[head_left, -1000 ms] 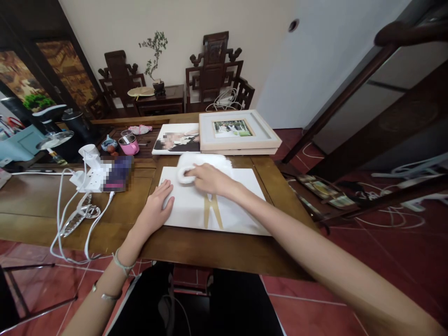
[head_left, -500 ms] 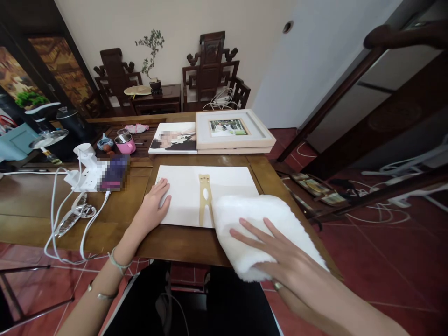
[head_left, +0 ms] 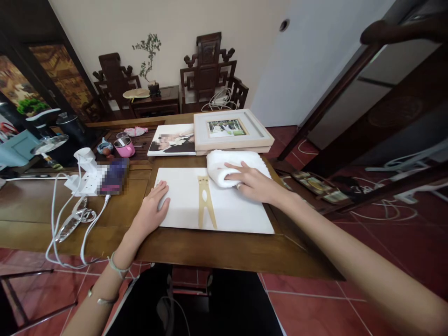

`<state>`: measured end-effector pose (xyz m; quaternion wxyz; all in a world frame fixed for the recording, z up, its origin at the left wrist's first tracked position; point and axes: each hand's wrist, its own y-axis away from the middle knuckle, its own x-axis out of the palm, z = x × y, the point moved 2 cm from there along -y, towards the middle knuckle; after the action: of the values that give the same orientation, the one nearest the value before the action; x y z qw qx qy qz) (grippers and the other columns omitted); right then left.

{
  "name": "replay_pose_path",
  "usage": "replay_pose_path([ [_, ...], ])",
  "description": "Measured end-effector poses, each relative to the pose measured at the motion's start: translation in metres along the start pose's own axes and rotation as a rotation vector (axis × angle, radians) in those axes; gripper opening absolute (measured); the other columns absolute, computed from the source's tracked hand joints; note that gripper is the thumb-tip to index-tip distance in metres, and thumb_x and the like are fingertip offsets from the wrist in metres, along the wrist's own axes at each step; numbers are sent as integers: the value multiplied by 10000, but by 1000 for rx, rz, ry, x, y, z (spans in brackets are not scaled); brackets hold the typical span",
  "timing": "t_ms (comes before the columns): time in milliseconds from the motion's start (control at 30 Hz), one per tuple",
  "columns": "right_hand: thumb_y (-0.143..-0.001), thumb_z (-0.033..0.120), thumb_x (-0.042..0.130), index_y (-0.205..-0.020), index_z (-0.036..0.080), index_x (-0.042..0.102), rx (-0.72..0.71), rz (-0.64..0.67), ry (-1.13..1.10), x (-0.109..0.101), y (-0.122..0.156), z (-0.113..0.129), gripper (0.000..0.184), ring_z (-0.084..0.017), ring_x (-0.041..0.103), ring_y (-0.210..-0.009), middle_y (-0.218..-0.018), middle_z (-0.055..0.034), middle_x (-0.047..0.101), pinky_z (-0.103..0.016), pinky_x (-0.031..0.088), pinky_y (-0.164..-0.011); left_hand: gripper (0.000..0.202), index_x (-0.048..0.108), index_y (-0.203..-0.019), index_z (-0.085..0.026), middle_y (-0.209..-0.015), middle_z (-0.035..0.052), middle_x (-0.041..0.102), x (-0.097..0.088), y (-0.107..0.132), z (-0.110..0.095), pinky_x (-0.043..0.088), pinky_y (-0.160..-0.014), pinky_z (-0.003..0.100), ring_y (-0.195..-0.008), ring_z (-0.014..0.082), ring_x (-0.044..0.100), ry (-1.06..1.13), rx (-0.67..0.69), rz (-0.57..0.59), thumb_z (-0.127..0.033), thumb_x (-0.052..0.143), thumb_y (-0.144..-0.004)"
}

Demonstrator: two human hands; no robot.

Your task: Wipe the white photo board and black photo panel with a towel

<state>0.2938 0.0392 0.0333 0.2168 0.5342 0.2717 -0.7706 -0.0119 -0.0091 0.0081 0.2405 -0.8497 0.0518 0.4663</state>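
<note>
A white panel (head_left: 231, 212) with a gold stand piece (head_left: 204, 205) lies face down on the wooden table (head_left: 217, 249). My left hand (head_left: 152, 212) rests flat on its left edge, fingers stretched out. My right hand (head_left: 254, 183) presses a fluffy white cloth (head_left: 224, 165) onto the panel's far right corner, fingers laid over the cloth.
Beyond the panel lie a framed photo (head_left: 229, 132) on a stack and a canvas print (head_left: 171, 140). To the left are a power strip with white cables (head_left: 82, 182), a pink pot (head_left: 124, 147) and a tea tray. Carved chairs (head_left: 210, 70) stand by the wall.
My right hand swept the cloth from the panel's far left to the near right edge, then back up to the far right corner. The left hand stayed put.
</note>
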Motion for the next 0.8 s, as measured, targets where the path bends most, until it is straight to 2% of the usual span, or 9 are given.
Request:
replay_pose_path([
  [100, -649, -22, 388, -1043, 158, 671, -17, -5, -13, 0, 11, 11, 518, -294, 303, -1377, -1362, -126, 543, -643, 207, -1107, 410, 580, -1247, -118, -1385, 164, 520, 0, 0, 0, 338, -1120, 492, -1339, 273, 427, 5, -4, 2, -295, 448, -901],
  [267, -603, -27, 382, -941, 201, 692, -114, 31, -52, -2, 76, 69, 512, -295, 251, -1400, -1438, -67, 467, -662, 175, -1110, 409, 581, -1241, -104, -1383, 171, 521, 1, 0, -1, 333, -1125, 489, -1341, 275, 423, -1, 4, -5, -293, 447, -904],
  [367, -582, -30, 381, -858, 216, 694, -136, 94, -81, -11, 114, 102, 484, -296, 235, -1404, -1458, -41, 438, -656, 203, -1108, 415, 578, -1243, -90, -1385, 181, 516, 1, 0, -1, 329, -1126, 490, -1345, 280, 417, -9, 7, 0, -290, 440, -906],
  [467, -570, -19, 381, -859, 231, 687, -113, 142, -123, -21, 127, 115, 489, -275, 279, -1389, -1441, -19, 459, -613, 250, -1115, 416, 577, -1245, -95, -1388, 178, 513, 1, 0, -1, 326, -1124, 499, -1346, 283, 414, -14, 4, 8, -288, 436, -905],
  [533, -580, -14, 374, -883, 234, 685, -83, 135, -146, -23, 119, 106, 500, -260, 304, -1379, -1428, -18, 476, -588, 270, -1117, 422, 575, -1245, -81, -1388, 188, 510, 1, 0, -1, 326, -1124, 496, -1348, 285, 412, -13, -1, 13, -285, 433, -904],
  [600, -608, -7, 368, -921, 219, 685, -58, 98, -143, -20, 98, 87, 500, -264, 306, -1378, -1427, -41, 478, -599, 260, -1115, 433, 571, -1247, -60, -1389, 202, 504, 0, 0, -2, 322, -1128, 488, -1352, 285, 405, -10, -2, 14, -284, 430, -905],
  [700, -646, 3, 372, -1007, 172, 680, -14, 46, -80, -6, 51, 48, 504, -287, 286, -1387, -1408, -98, 499, -636, 187, -1118, 437, 571, -1248, -56, -1390, 202, 503, -1, 0, -3, 317, -1132, 481, -1352, 279, 406, -6, 2, 16, -290, 429, -907],
  [800, -698, 11, 388, -1150, 112, 639, 57, -14, 9, 7, 6, 18, 527, -306, 285, -1387, -1335, -156, 562, -641, 170, -1116, 428, 575, -1248, -76, -1391, 187, 506, -1, 0, -3, 323, -1129, 486, -1350, 274, 411, 1, 1, 15, -293, 433, -907],
])
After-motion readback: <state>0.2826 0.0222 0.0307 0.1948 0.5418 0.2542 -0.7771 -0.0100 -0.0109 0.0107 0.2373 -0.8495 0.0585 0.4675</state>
